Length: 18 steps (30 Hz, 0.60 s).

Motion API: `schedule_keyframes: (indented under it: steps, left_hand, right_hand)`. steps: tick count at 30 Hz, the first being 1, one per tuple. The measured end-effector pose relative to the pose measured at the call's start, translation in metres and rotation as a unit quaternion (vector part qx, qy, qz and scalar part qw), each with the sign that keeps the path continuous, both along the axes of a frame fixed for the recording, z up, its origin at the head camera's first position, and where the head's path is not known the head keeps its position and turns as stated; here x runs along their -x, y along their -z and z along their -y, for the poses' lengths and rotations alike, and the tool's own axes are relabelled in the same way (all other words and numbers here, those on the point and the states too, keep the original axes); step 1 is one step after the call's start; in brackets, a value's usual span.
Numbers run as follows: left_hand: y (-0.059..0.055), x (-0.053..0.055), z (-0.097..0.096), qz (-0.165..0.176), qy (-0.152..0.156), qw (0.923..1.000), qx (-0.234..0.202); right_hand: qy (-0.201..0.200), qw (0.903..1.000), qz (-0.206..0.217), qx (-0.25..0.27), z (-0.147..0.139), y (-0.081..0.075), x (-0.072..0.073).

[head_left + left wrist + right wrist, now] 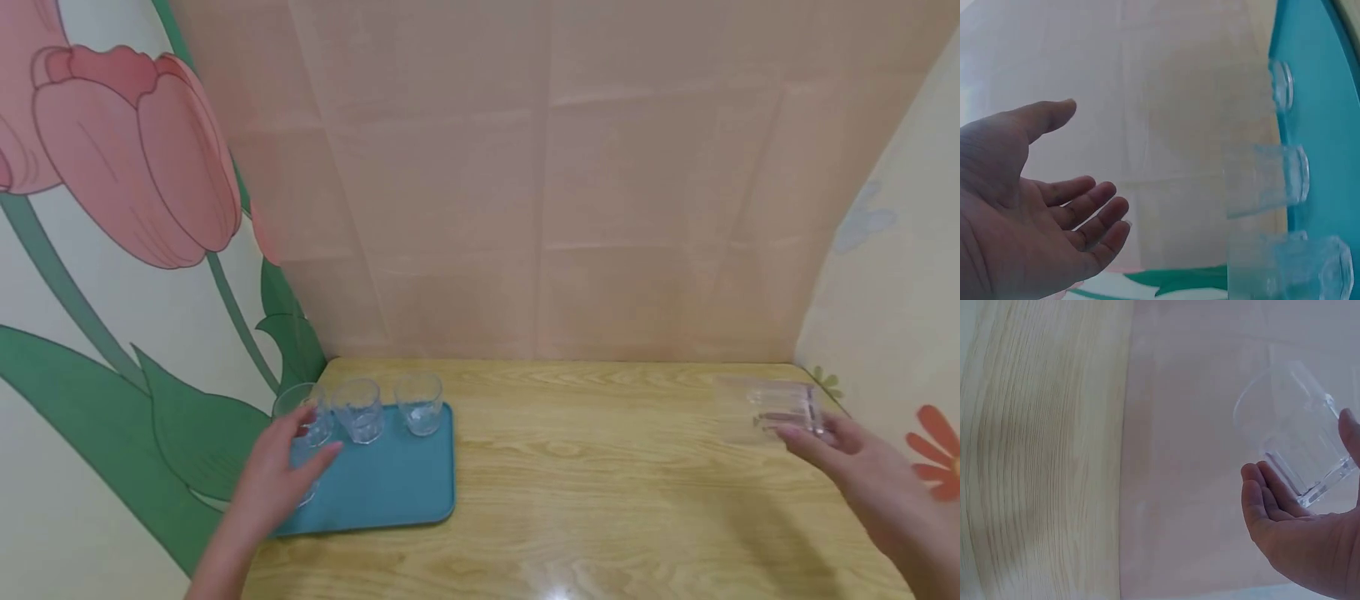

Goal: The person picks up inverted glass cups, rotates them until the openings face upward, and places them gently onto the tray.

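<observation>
My right hand (862,467) grips a clear drinking glass (772,408) above the right side of the table. The glass lies tipped on its side in the air, its mouth facing left. In the right wrist view, the thumb and fingers of the right hand (1316,544) are around the base end of the glass (1300,434). My left hand (273,475) is over the left part of a blue tray (397,492), with fingers spread and nothing held. Several clear glasses (420,408) stand upright on that tray; the hand partly hides those at the left. The left wrist view shows the left hand (1041,212) apart from the glasses (1266,178).
The wooden table (600,483) extends right of the tray. A pinkish sheet (525,183) hangs behind it. On the left is a wall panel with a painted tulip (135,158); a pale panel (900,275) with flowers borders the right.
</observation>
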<state>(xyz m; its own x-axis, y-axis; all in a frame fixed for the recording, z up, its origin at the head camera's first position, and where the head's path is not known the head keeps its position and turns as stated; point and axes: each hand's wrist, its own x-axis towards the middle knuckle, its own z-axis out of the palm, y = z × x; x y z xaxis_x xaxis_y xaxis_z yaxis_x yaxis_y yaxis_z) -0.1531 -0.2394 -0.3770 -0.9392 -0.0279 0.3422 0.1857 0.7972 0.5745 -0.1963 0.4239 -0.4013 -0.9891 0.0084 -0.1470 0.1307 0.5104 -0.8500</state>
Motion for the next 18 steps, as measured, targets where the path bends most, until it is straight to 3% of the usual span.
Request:
schedule_keyframes:
  steps: [7,12,15,18]
  left_hand:
    - [0.002,0.007,-0.025,-0.004,0.033,0.9986,-0.042]
    - [0.003,0.013,-0.040,0.003,0.052,0.9960,-0.072]
    - [0.004,0.015,-0.047,0.006,0.063,0.9947,-0.081]
    - [0.005,0.017,-0.052,0.014,0.069,0.9937,-0.087]
  right_hand:
    - [-0.038,0.9983,-0.043,0.015,0.025,0.007,-0.005]
    - [-0.056,0.9937,-0.060,0.077,0.046,0.006,-0.007]
    - [-0.082,0.9784,-0.087,0.168,0.057,0.007,-0.007]
    - [-0.117,0.9522,-0.104,0.262,0.067,0.008,-0.006]
